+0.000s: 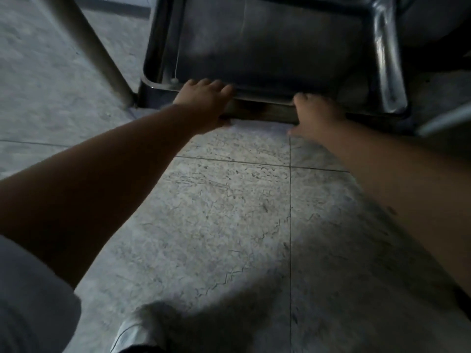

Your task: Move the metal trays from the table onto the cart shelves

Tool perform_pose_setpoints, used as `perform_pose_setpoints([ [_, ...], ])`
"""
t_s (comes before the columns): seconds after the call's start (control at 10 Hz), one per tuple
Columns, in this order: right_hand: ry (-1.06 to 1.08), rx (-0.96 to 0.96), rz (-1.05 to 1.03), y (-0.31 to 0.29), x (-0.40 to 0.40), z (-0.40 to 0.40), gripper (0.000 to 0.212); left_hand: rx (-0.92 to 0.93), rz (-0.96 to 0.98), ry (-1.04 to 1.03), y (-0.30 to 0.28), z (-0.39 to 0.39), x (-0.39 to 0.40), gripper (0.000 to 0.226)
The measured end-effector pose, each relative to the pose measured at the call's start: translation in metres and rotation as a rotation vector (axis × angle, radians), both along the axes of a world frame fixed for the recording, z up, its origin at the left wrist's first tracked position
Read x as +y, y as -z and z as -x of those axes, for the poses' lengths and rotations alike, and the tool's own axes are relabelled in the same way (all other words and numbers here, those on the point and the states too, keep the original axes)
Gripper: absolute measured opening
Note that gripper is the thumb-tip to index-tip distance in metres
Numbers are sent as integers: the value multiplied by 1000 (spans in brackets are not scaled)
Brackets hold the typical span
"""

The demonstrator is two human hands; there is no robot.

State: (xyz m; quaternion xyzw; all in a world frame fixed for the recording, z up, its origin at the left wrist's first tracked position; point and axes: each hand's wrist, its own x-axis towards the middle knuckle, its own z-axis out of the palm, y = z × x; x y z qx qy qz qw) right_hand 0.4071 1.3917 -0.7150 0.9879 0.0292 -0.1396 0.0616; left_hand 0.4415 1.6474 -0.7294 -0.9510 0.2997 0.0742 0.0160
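Note:
A large grey metal tray (267, 42) lies flat low down at the top of the view, on what looks like the cart's bottom shelf (390, 72). My left hand (204, 103) grips the tray's near rim left of the middle, fingers over the top edge. My right hand (316, 113) holds the same rim further right, fingers curled over it and thumb below. Both arms stretch forward and down. The tray's far end runs out of the frame.
A slanted metal leg (89, 47) stands to the left of the tray. Grey speckled floor tiles (229, 212) fill the lower view. My light shoe (135, 332) shows at the bottom. A metal bar (446, 121) crosses the right edge.

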Motion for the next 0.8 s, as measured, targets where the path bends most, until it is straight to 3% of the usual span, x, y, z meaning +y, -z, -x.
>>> perform_pose_setpoints([
  [0.3, -64, -121, 109, 4, 19, 21, 18, -74, 137, -132, 5, 23, -2, 45],
  [0.6, -124, -130, 149, 7, 14, 24, 15, -127, 94, -111, 10, 26, -9, 31],
  [0.7, -83, -65, 99, -3, 16, 27, 26, -25, 10, -167, 0, 36, -13, 55],
  [0.8, -10, 80, 62, -31, 17, 38, 82, 35, -117, -208, -32, 50, -12, 103],
])
